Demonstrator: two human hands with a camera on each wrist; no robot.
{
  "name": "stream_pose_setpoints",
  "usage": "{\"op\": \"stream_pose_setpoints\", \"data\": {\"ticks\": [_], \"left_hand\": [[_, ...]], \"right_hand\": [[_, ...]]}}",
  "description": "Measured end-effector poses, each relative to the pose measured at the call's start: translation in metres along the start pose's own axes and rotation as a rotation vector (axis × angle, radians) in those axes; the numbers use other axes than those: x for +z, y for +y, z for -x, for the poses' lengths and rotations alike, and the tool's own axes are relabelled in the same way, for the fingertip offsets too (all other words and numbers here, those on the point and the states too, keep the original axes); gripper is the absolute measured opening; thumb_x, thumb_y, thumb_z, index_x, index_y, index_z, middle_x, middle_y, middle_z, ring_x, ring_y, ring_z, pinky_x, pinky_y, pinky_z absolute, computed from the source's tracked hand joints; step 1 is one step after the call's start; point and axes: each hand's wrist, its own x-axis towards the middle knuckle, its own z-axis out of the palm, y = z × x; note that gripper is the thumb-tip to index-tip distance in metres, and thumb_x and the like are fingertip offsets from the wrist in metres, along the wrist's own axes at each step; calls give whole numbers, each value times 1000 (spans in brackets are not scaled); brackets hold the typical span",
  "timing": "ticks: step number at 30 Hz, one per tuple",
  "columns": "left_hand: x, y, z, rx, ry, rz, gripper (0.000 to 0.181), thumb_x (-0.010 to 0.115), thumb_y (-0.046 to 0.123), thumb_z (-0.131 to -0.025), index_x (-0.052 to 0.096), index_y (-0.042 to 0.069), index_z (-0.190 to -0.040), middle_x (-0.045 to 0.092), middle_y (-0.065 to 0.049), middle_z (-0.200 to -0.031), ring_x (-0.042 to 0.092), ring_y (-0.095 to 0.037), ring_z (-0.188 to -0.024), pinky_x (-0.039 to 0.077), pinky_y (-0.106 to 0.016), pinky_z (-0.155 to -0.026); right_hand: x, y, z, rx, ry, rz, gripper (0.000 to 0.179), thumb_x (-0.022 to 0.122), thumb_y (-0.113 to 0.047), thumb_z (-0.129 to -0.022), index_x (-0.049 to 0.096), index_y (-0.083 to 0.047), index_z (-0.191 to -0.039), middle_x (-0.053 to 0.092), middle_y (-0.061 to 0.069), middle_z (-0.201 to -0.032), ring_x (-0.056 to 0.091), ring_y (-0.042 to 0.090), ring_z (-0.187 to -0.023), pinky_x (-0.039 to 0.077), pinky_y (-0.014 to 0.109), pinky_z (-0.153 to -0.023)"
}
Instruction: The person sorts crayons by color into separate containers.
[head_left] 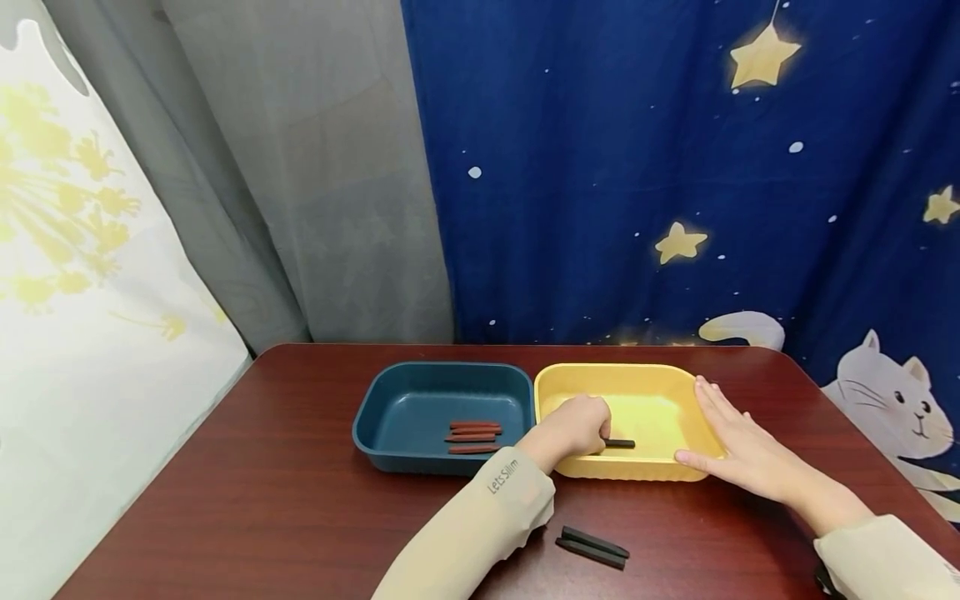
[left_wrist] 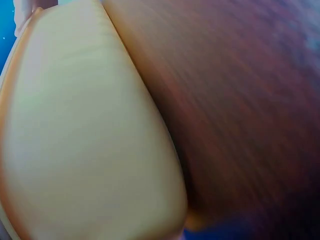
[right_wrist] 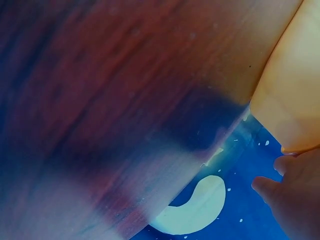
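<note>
- Lying right of centre in the head view: 1 slim black stick (head_left: 621, 443) inside a yellow rounded-rectangular tray (head_left: 660, 404).
- Left hand (head_left: 576, 423): fingers curled down at this stick; whether they pinch it, cannot tell.
- Right hand (head_left: 753, 454): spread against the tray's right end.
- Lower centre: 2 more black sticks (head_left: 590, 553) on a red-brown wood-grain table (head_left: 225, 508).
- Centre: dark-blue tray (head_left: 405, 408) holding reddish-brown sticks (head_left: 474, 449).

Home-like room: starry cat curtain (head_left: 555, 208), grey drape (head_left: 315, 183), reddish table (head_left: 255, 508)
</note>
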Motion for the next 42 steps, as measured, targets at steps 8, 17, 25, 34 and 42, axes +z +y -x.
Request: {"op": "stream_pose_setpoints", "data": {"ticks": [8, 17, 25, 34, 42], "left_hand": [[-1, -3, 0, 10, 2, 20, 45, 66, 4, -85, 40, 18, -51, 26, 7, -52, 26, -10, -54, 22, -19, -48], [-21, 34, 18, 212, 114, -76, 16, 63, 25, -96, 75, 16, -90, 65, 9, -76, 50, -2, -64, 40, -11, -61], [-22, 46, 45, 321, 170, -205, 12, 65, 27, -94, 75, 22, -92, 65, 12, -88, 58, 0, -77, 46, -9, -69], [-20, 37, 71, 395, 175, -234, 12, 64, 28, -96, 75, 22, -98, 66, 12, -92, 58, -3, -83, 47, -11, -77], [-9, 35, 82, 455, 105, -251, 11, 64, 29, -96, 69, 23, -88, 60, 13, -85, 53, 0, -74, 41, -9, -68]], "right_hand": [[1, -1, -1, 7, -4, 5, 104, 69, -47, -89, 7, 0, -159, 6, 22, -166, 10, 47, -151, 18, 80, -104], [1, 2, 1, -1, 5, -6, 104, 69, -46, -89, 7, 0, -159, 6, 23, -166, 12, 49, -150, 17, 82, -102], [1, 1, 1, -4, 3, -3, 104, 69, -46, -89, 6, 0, -159, 4, 22, -167, 24, 54, -144, 18, 83, -101], [0, -1, 0, 4, -6, 15, 104, 69, -47, -89, 7, 0, -159, 6, 23, -166, 20, 52, -146, 18, 82, -102], [1, -1, 0, 10, -4, -1, 103, 68, -46, -90, 7, 0, -159, 4, 23, -166, 18, 51, -147, 17, 82, -103]]}}
